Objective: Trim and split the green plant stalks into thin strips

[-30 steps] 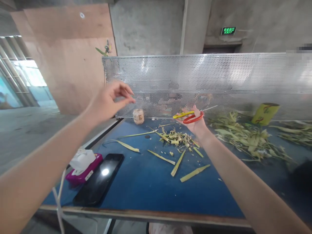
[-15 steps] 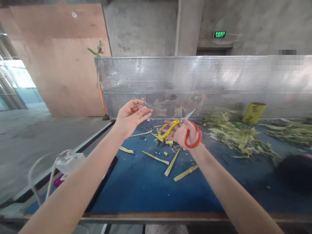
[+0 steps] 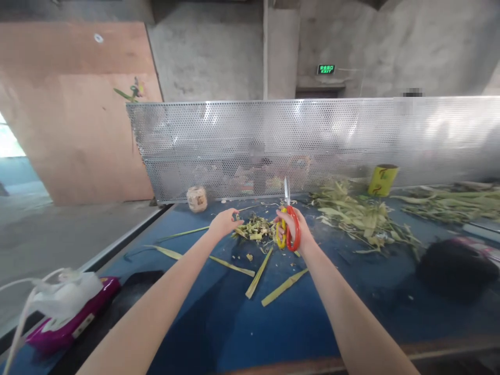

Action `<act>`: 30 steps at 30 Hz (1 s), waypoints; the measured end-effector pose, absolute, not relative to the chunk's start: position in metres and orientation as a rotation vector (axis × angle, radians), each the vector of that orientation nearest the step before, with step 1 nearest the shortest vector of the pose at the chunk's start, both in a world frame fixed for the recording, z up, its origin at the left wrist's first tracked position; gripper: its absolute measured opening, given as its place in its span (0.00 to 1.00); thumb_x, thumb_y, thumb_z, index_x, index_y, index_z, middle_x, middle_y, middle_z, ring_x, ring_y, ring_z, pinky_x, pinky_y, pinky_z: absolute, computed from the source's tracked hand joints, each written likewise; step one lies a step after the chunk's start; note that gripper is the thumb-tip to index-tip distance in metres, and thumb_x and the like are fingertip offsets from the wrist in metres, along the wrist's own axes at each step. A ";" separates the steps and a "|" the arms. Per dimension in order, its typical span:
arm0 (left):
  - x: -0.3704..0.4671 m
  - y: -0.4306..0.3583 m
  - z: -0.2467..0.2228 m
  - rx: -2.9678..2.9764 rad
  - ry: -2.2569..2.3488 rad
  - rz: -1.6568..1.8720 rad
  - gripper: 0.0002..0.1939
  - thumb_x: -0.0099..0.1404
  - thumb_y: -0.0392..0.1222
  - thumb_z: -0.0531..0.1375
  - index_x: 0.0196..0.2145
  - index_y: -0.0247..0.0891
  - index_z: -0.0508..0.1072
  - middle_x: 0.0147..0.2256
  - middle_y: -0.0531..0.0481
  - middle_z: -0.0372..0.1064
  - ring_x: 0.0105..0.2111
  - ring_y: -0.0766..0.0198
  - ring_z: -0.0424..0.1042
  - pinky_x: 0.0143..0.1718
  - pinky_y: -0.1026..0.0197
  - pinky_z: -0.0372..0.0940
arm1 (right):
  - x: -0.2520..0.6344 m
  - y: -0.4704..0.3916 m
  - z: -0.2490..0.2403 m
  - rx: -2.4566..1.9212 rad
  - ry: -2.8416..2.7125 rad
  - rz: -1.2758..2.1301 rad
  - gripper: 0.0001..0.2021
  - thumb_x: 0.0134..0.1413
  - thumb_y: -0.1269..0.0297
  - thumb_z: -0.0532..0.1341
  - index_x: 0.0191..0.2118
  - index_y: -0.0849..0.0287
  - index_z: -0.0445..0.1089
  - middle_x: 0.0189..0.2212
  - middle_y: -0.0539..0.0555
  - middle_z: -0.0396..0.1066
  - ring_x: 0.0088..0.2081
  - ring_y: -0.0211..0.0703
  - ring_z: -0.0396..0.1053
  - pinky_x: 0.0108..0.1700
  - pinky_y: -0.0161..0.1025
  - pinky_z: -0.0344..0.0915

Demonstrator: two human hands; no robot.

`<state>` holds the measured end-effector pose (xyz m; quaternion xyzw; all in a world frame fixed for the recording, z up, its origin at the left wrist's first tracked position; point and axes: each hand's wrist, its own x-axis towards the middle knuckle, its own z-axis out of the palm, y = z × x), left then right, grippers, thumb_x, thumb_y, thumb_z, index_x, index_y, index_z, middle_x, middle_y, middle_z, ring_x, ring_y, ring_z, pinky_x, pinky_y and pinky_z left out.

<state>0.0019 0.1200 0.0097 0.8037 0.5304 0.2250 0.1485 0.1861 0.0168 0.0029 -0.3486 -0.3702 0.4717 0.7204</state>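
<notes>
My right hand (image 3: 294, 229) holds scissors (image 3: 292, 229) with one red and one yellow handle; the blades are together and point away from me. Over the left side of a pile of cut plant bits (image 3: 255, 229), my left hand (image 3: 224, 223) has its thumb and fingers curled apart, and no object shows between them. Nearer to me, flat pale-green leaf strips (image 3: 285, 287) lie on the blue tabletop (image 3: 250, 328).
A woven block (image 3: 197, 199) stands near the perforated metal screen (image 3: 234, 130). Leaf heaps (image 3: 351, 211) and a yellow container (image 3: 383, 180) are at the right. A purple power strip (image 3: 74, 317) with cables lies at the left.
The scissors have closed and turned upright in my right hand. My left hand has lowered to the plant bits, its fingers curled. The view has shifted, and the woven block now shows.
</notes>
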 end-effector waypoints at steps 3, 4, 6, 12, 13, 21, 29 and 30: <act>0.023 0.135 0.004 2.417 1.564 0.475 0.16 0.63 0.44 0.54 0.47 0.36 0.65 0.47 0.44 0.63 0.43 0.59 0.66 0.42 0.51 0.65 | 0.183 0.017 0.001 -0.765 -0.818 1.048 0.22 0.33 0.60 0.66 0.34 0.54 0.54 0.15 0.40 0.64 0.10 0.29 0.55 0.11 0.28 0.53; 0.029 0.138 0.003 2.437 1.577 0.437 0.16 0.63 0.44 0.54 0.47 0.37 0.65 0.47 0.44 0.63 0.43 0.60 0.66 0.42 0.52 0.65 | 0.183 0.018 0.001 -0.765 -0.818 1.048 0.22 0.32 0.60 0.66 0.33 0.54 0.54 0.15 0.40 0.64 0.10 0.29 0.55 0.11 0.28 0.53; 0.037 0.143 0.001 2.456 1.593 0.388 0.15 0.63 0.43 0.54 0.47 0.37 0.65 0.47 0.44 0.63 0.43 0.60 0.66 0.42 0.52 0.65 | 0.183 0.020 0.000 -0.769 -0.812 1.048 0.22 0.31 0.60 0.66 0.33 0.54 0.53 0.15 0.40 0.63 0.10 0.28 0.54 0.11 0.27 0.52; 0.038 0.155 0.025 2.390 1.564 0.589 0.16 0.62 0.43 0.54 0.47 0.37 0.65 0.47 0.44 0.63 0.43 0.59 0.67 0.41 0.52 0.65 | 0.184 0.023 0.000 -0.758 -0.807 1.075 0.23 0.30 0.60 0.66 0.32 0.54 0.53 0.15 0.39 0.63 0.10 0.28 0.54 0.11 0.28 0.52; 0.036 0.157 0.033 2.362 1.552 0.679 0.15 0.63 0.44 0.54 0.46 0.38 0.66 0.47 0.45 0.63 0.43 0.60 0.66 0.42 0.53 0.65 | 0.183 0.022 0.000 -0.750 -0.807 1.080 0.23 0.31 0.60 0.66 0.33 0.54 0.53 0.16 0.39 0.63 0.10 0.28 0.54 0.11 0.28 0.53; 0.034 0.148 0.102 1.927 1.310 1.554 0.22 0.66 0.49 0.43 0.49 0.34 0.64 0.24 0.53 0.63 0.22 0.68 0.65 0.22 0.66 0.60 | 0.184 0.022 0.000 -0.742 -0.781 1.094 0.22 0.31 0.61 0.66 0.33 0.54 0.54 0.15 0.39 0.61 0.10 0.29 0.54 0.10 0.28 0.51; 0.023 0.117 0.164 1.636 1.011 1.848 0.09 0.62 0.45 0.52 0.35 0.39 0.68 0.11 0.61 0.45 0.13 0.73 0.51 0.15 0.66 0.48 | 0.181 0.018 0.001 -0.771 -0.757 1.115 0.21 0.31 0.62 0.65 0.33 0.54 0.54 0.14 0.40 0.62 0.10 0.32 0.56 0.11 0.29 0.53; 0.017 0.116 0.176 1.585 0.977 1.936 0.10 0.65 0.43 0.46 0.39 0.40 0.65 0.12 0.61 0.42 0.14 0.74 0.49 0.16 0.66 0.47 | 0.181 0.017 0.001 -0.772 -0.755 1.114 0.21 0.31 0.62 0.65 0.33 0.54 0.54 0.14 0.40 0.62 0.10 0.31 0.56 0.11 0.29 0.53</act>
